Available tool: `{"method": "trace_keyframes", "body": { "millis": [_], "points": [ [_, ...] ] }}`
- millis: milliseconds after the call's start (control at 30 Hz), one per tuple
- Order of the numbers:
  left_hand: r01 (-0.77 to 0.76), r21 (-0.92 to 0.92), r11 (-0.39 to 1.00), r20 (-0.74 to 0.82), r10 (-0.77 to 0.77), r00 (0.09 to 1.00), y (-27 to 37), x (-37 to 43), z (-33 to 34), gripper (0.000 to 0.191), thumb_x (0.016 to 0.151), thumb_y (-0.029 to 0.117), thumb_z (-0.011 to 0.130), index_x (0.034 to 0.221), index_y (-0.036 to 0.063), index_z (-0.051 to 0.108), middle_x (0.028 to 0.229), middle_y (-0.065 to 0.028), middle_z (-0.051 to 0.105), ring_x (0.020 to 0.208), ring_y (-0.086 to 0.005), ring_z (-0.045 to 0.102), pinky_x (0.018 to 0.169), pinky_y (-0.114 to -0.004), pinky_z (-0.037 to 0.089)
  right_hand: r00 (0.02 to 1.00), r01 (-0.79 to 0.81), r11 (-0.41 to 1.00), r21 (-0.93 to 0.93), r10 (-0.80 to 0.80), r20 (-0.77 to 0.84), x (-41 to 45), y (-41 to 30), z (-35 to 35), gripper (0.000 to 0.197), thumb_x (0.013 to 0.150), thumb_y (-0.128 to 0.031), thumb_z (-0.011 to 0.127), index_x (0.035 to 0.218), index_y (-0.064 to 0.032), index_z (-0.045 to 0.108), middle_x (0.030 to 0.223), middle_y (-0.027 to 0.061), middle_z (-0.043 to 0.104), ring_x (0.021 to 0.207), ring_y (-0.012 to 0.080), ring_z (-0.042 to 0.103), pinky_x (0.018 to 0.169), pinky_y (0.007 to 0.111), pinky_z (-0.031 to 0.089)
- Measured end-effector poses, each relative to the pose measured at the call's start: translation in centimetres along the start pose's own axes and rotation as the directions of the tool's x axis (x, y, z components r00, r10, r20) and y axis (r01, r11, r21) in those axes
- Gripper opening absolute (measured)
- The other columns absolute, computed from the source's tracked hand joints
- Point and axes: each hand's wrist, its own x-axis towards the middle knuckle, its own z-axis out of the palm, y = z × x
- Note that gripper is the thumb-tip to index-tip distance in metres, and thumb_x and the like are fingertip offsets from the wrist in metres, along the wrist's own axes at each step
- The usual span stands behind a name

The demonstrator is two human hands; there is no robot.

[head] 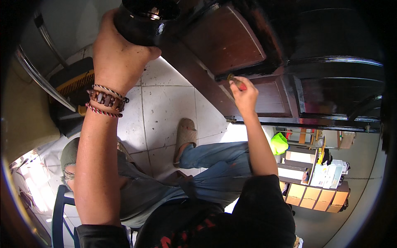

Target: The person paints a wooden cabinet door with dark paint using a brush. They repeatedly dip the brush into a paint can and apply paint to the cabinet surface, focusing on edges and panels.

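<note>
My left hand [124, 55] grips a dark, round open container [139, 29] at the top of the view, its thumb along the lower side; glossy black liquid seems to lie inside. My right hand [246, 96] pinches a small paintbrush [237, 83] with a reddish part on its handle. The brush tip is at the frame between two panels of a wooden door [217, 43]. Wet-looking black coating covers part of that frame, while the nearby panels are reddish brown. Farther right the door is glossy black.
A chair [62, 198] frame shows at lower left. A black item with a yellow comb-like strip [74, 83] lies on the left. My slippered foot [186, 133] rests on spotted white floor tiles [164, 108]. Shelves with boxes [313, 198] and a bright green item [279, 144] stand at right.
</note>
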Motion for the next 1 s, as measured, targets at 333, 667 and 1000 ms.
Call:
{"method": "trace_keyframes", "body": {
  "millis": [333, 667, 1000],
  "points": [
    [-0.008, 0.012, 1.000, 0.028, 0.008, 1.000, 0.2, 0.1, -0.1, 0.081, 0.053, 0.013, 0.092, 0.124, -0.0007, 0.058, 0.113, -0.0161, 0.071, 0.103, -0.0303, 0.070, 0.093, -0.037, 0.055, 0.992, -0.107, 0.993, 0.054, 0.103, 0.069, -2.0, 2.1, 4.6, 0.022, 0.081, -0.010, 0.080, 0.100, -0.0014, 0.074, 0.097, 0.0175, 0.075, 0.089, 0.0332, 0.074, 0.080, 0.038, 0.057],
    [0.009, 0.005, 1.000, 0.048, -0.009, 0.999, 0.5, -0.3, 1.1, 0.080, 0.054, 0.013, 0.089, 0.126, 0.0010, 0.056, 0.111, -0.0189, 0.072, 0.100, -0.0350, 0.071, 0.091, -0.041, 0.056, 0.980, -0.198, 0.977, 0.077, 0.196, 0.034, -5.8, 2.4, 7.0, 0.020, 0.077, -0.008, 0.076, 0.095, -0.0018, 0.071, 0.089, 0.0180, 0.071, 0.082, 0.0371, 0.070, 0.074, 0.044, 0.056],
    [-0.043, 0.024, 0.999, 0.052, 0.042, 0.998, -0.1, -0.2, 0.8, 0.080, 0.054, 0.013, 0.091, 0.125, -0.0005, 0.057, 0.109, -0.0181, 0.072, 0.099, -0.0331, 0.071, 0.091, -0.039, 0.056, 0.951, -0.212, 0.975, -0.069, 0.223, 0.213, -0.5, 4.1, 6.5, 0.020, 0.077, -0.013, 0.078, 0.092, -0.0010, 0.072, 0.087, 0.0185, 0.074, 0.083, 0.0347, 0.073, 0.078, 0.040, 0.058]
  ]
}}
